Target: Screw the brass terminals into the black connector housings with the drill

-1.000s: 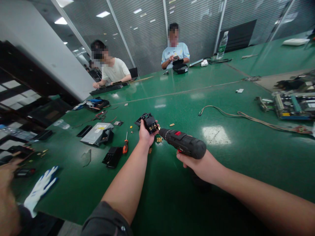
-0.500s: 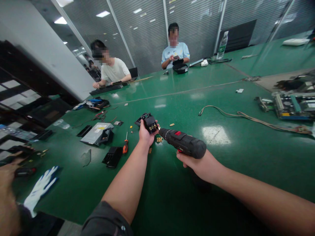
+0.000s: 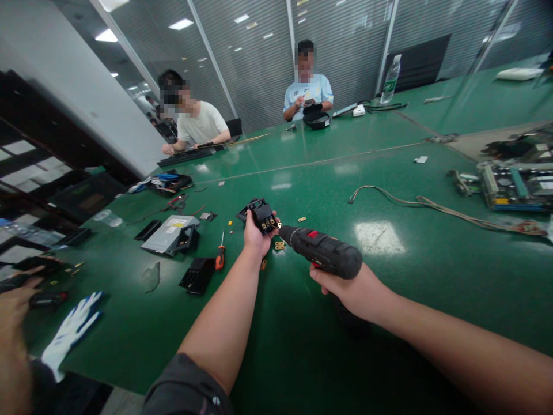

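My left hand (image 3: pixel 256 235) is closed around a black plastic block with brass contacts (image 3: pixel 264 217), tilted so the contacts face right. A black cordless drill (image 3: pixel 324 249) with red switches is gripped by my right hand (image 3: pixel 352 291). Its tip points left and meets the right side of the block; whether it sits in a screw is too small to tell. Just below the block lie small brass plates (image 3: pixel 280 245), with another brass plate (image 3: pixel 302 219) to the right. An orange-handled screwdriver (image 3: pixel 220 256) rests left of my left wrist, beside a black plastic housing (image 3: pixel 197 276).
A metal box-shaped unit (image 3: pixel 166 233) stands at left, with a white glove (image 3: pixel 71 334) nearer the edge. A co-worker's hand (image 3: pixel 15 302) holds a dark tool at far left. Two people sit across the green table. A cable (image 3: pixel 389 195) and circuit boards (image 3: pixel 510 187) lie right.
My hands, the block and the drill hold nearly the same place. At far left the co-worker's hand and dark tool have shifted slightly right.
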`<state>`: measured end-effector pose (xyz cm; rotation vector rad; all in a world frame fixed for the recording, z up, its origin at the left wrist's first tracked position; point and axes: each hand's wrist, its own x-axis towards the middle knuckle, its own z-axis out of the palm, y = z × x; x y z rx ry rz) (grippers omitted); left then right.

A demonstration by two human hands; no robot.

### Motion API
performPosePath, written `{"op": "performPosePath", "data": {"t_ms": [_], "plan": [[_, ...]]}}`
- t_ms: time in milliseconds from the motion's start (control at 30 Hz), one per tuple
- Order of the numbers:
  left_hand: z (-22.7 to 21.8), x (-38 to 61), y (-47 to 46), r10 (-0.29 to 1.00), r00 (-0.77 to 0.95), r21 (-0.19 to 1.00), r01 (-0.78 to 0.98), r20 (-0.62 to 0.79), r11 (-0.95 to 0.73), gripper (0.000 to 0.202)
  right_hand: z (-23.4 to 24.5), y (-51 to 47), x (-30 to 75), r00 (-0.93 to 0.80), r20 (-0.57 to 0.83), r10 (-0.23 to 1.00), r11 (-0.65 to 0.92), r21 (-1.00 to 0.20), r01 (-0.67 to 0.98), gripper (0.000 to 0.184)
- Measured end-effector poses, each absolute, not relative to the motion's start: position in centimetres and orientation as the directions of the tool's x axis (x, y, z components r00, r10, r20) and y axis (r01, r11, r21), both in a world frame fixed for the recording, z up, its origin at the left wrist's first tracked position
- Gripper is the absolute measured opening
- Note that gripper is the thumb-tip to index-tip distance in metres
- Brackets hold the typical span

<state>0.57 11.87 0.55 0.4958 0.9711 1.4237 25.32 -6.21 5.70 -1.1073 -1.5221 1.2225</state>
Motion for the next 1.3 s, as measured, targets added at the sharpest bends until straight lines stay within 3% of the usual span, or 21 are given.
{"op": "performPosePath", "data": {"t_ms": [300, 833, 1300], "plan": [[0.73, 0.66, 11.76, 0.958, -0.131, 0.798, -0.589, -0.255, 0.132, 0.065, 5.63, -6.25, 25.33, -0.246, 0.083, 0.966, 0.113, -0.987, 0.112, 0.038], [0.71, 0.68, 11.62, 0.959, -0.126, 0.793, -0.595, -0.255, 0.132, 0.065, 5.72, -6.27, 25.36, -0.24, 0.064, 0.969, 0.092, -0.99, 0.109, 0.05], [0.76, 0.73, 11.78, 0.96, -0.133, 0.8, -0.587, -0.245, 0.122, 0.065, 5.54, -6.22, 25.31, -0.237, 0.079, 0.968, 0.11, -0.987, 0.12, 0.046]]}}
